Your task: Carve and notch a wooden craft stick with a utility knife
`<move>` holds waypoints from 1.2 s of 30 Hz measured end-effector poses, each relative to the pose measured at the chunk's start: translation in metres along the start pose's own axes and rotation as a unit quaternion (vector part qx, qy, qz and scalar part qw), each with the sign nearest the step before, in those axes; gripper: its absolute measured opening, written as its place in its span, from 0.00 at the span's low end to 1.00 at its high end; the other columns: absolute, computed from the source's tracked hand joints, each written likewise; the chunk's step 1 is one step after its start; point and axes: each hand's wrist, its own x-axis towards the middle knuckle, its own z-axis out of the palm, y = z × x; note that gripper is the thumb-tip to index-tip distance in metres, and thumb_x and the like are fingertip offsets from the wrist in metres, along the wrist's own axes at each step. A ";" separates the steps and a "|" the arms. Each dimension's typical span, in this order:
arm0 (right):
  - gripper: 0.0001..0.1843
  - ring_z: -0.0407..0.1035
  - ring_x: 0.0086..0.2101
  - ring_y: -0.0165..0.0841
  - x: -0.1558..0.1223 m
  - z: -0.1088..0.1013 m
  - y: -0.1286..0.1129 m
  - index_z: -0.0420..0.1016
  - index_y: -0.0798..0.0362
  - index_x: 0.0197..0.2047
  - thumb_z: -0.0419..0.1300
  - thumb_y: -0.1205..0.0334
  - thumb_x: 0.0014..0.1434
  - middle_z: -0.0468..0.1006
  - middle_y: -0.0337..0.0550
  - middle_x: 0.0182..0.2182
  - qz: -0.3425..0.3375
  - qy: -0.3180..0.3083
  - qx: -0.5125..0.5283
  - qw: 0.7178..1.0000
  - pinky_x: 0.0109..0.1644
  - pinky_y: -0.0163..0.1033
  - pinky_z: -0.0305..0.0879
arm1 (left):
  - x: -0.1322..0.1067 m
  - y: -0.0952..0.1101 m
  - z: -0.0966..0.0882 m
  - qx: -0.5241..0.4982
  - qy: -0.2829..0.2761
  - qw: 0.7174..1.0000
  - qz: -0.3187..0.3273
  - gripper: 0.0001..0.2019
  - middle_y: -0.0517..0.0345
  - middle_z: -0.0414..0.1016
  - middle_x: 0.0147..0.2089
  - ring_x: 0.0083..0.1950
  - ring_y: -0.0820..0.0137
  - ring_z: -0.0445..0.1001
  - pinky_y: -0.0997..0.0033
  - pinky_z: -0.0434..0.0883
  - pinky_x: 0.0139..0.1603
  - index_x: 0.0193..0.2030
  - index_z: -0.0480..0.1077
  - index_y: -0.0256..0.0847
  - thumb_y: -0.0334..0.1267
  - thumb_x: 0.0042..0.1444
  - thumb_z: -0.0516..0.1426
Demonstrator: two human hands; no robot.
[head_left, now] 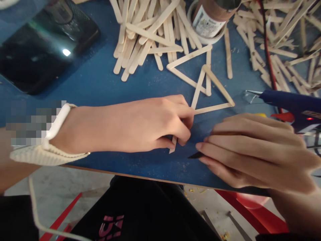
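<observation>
My left hand (173,122) is closed, its fingers pressing a wooden craft stick (172,148) against the blue table; only the stick's slanted lower end shows clearly. Just to the right, my right hand (255,152) grips a knife by its hidden handle. The dark pointed blade (195,156) sticks out toward the stick, with a gap between them. Beyond my left fingers lie two triangles made of craft sticks, a nearer triangle (217,83) and a farther triangle (184,77), touching or overlapping at one side.
A heap of craft sticks (147,33) lies at the back, beside a brown labelled jar (210,20) in a white ring. More sticks (283,63) are scattered at right, crossed by a red cable (268,50). A blue glue gun (288,102) rests there. A black phone (45,47) lies at left.
</observation>
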 end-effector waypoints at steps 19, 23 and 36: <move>0.08 0.75 0.38 0.38 0.019 0.006 0.004 0.78 0.54 0.45 0.58 0.63 0.73 0.83 0.46 0.38 0.083 -0.023 -0.047 0.995 0.43 0.45 0.74 | 0.015 -0.002 -0.022 -0.027 0.022 0.999 0.023 0.03 0.59 0.82 0.45 0.42 0.72 0.80 0.72 0.74 0.44 0.46 0.72 0.44 0.33 0.75 0.59; 0.11 0.71 0.35 0.36 0.029 0.004 -0.002 0.77 0.53 0.41 0.54 0.65 0.74 0.80 0.44 0.35 0.086 -0.040 -0.050 0.994 0.41 0.44 0.71 | 0.014 0.003 -0.024 -0.031 0.023 0.999 0.035 0.03 0.58 0.83 0.45 0.43 0.72 0.81 0.72 0.75 0.44 0.46 0.72 0.43 0.32 0.73 0.59; 0.06 0.68 0.21 0.29 -0.165 -0.028 -0.083 0.77 0.48 0.37 0.64 0.67 0.66 0.77 0.34 0.25 0.317 0.072 -0.329 0.887 0.20 0.39 0.55 | 0.017 0.009 -0.023 0.263 -0.023 0.951 0.162 0.17 0.53 0.86 0.45 0.42 0.66 0.82 0.63 0.76 0.47 0.51 0.80 0.41 0.39 0.80 0.49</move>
